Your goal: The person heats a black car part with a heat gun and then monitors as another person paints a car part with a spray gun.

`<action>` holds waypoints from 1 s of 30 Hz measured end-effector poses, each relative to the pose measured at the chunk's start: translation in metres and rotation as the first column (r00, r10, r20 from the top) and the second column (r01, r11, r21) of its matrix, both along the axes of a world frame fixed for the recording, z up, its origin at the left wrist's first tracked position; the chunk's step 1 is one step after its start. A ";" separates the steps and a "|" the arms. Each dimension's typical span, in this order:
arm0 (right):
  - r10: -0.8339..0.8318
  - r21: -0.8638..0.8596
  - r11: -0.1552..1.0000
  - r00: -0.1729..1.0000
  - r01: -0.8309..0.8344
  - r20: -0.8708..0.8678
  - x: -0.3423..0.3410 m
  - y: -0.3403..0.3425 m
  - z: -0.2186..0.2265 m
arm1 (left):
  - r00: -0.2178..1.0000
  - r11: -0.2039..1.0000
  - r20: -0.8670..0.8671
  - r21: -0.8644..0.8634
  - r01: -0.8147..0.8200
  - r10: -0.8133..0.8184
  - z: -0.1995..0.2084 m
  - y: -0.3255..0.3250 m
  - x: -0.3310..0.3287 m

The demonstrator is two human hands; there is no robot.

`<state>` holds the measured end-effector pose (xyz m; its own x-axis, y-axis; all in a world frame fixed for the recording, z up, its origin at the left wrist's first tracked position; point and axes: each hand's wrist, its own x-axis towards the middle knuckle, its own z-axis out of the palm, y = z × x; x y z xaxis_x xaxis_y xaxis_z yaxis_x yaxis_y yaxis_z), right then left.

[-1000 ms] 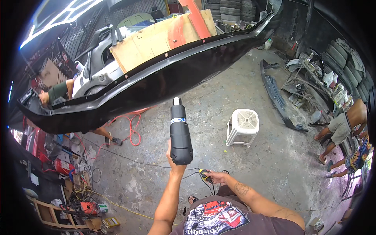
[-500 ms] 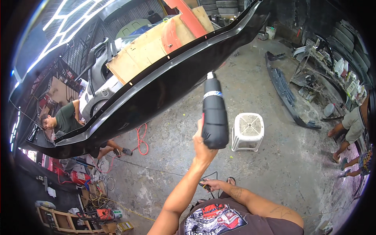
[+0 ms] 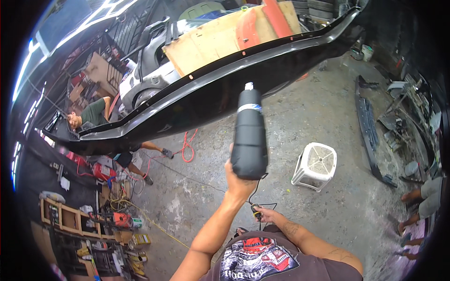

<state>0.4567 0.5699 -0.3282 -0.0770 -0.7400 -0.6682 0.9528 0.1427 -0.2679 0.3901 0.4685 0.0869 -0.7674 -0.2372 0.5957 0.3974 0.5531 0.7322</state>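
My left hand (image 3: 236, 180) is wrapped around the grip of a black heat gun (image 3: 250, 145) with a bare metal nozzle and a blue-and-white band. The nozzle points away from me, in front of a long glossy black car bumper (image 3: 201, 100) that slants across the view. Whether nozzle and bumper touch, I cannot tell. Lower down, close to my body, my right hand (image 3: 265, 214) is closed on a black-and-yellow cord connector (image 3: 256, 211). A black cord loops beside it.
A white plastic stool (image 3: 316, 164) stands to the right. Farther right lies another dark bumper (image 3: 368, 131) near piled parts. Another person (image 3: 96, 114) is behind the bumper's left end. A red hose (image 3: 188, 149) and cords cross the floor. Wooden shelving (image 3: 70, 218) stands lower left.
The view has turned, so the bumper, stool and floor things sit farther right. The heat gun now points at a part of the bumper farther left. Both hands keep their holds.
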 end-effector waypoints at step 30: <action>0.051 0.048 0.998 0.998 -0.049 -0.045 0.017 0.002 0.010 | 0.942 0.944 0.082 0.011 -0.329 0.327 -0.009 -0.052 0.103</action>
